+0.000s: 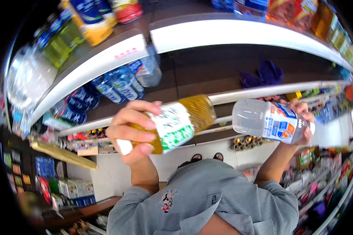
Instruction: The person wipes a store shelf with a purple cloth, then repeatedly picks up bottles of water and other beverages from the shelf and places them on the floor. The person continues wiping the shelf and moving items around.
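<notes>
My left hand (135, 132) grips a plastic bottle of amber drink (200, 113) near its white cap. This bottle lies nearly level, its base towards the right, and bears a white and green label. On the right, my right hand (303, 123) holds a clear plastic bottle (248, 117) with a white, blue and orange label; its base points left, towards the amber bottle. The two bottles are apart, in front of the shelf edge. A dark purple cloth (267, 73) lies on the brown shelf (200, 67) beyond them.
Blue-labelled water bottles (120, 85) and a larger clear bottle (148, 70) stand at the shelf's left. A white price rail (238, 33) edges the upper shelf, which holds drink bottles. Below are bottles on the floor (245, 143). Packed goods (326, 182) fill the lower right.
</notes>
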Demonstrator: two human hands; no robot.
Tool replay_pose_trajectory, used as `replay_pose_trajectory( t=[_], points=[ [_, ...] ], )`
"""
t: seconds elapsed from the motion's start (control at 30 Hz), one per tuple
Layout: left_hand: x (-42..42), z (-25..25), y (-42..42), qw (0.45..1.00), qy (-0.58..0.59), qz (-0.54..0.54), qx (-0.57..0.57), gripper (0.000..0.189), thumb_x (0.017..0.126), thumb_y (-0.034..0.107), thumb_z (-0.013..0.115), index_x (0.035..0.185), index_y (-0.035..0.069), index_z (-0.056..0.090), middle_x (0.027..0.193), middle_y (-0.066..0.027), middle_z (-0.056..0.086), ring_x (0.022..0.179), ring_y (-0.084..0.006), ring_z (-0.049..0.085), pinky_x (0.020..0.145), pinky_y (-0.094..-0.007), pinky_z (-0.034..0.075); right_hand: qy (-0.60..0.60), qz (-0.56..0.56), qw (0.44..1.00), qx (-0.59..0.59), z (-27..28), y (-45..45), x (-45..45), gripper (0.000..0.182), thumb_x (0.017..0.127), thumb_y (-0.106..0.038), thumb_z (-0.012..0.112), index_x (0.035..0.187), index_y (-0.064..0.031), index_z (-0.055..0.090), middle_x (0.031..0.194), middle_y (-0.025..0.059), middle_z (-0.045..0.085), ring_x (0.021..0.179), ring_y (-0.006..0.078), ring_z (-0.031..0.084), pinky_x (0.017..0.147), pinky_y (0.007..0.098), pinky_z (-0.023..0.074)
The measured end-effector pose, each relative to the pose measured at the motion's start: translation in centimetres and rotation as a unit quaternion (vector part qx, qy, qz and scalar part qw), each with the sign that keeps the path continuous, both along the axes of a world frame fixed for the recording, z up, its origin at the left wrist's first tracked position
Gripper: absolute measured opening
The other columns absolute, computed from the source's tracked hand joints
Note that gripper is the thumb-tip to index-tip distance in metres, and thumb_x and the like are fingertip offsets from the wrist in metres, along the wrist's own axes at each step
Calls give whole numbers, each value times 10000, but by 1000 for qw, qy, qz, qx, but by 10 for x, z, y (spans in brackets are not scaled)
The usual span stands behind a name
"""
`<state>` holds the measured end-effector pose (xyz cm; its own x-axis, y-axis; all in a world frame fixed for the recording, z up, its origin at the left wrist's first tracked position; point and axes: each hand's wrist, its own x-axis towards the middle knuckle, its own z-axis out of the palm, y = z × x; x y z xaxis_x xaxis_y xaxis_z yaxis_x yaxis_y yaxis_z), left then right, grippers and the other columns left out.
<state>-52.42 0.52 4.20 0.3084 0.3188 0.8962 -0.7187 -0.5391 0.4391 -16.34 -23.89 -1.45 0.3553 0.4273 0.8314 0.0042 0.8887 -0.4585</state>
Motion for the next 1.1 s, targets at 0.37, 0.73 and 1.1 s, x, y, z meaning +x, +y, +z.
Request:
replay_pose_trajectory(
  t=[0.37, 0.73, 1.1],
  points=[
    [199, -139, -90, 865, 392, -290, -122, 77, 791, -45, 767, 865, -25, 756, 1018, -158, 715, 970, -228, 685, 902, -340, 525, 111, -597, 650, -456, -66, -201, -143, 284, 805, -89, 788, 1052, 45, 749, 1089, 137, 719, 1024, 212, 667, 942, 332, 493],
    [308, -310, -275, 679, 664, -314, -5, 342, 857, 115, 793, 1168, -23, 755, 1162, -121, 672, 1022, -197, 674, 904, -313, 526, 616, -671, 318, -264, -290, -328, -205, 406, 871, -179, 799, 1209, 36, 732, 1102, 114, 743, 943, 157, 685, 856, 285, 527],
    [370, -543, -436, 558, 788, -259, -40, 320, 946, 230, 761, 1224, 73, 742, 1145, -70, 718, 981, -169, 678, 818, -332, 579, 751, -595, 139, -251, -504, -384, -144, 463, 871, -219, 783, 1278, -10, 717, 1150, 130, 735, 1009, 179, 674, 894, 309, 514]
  ],
)
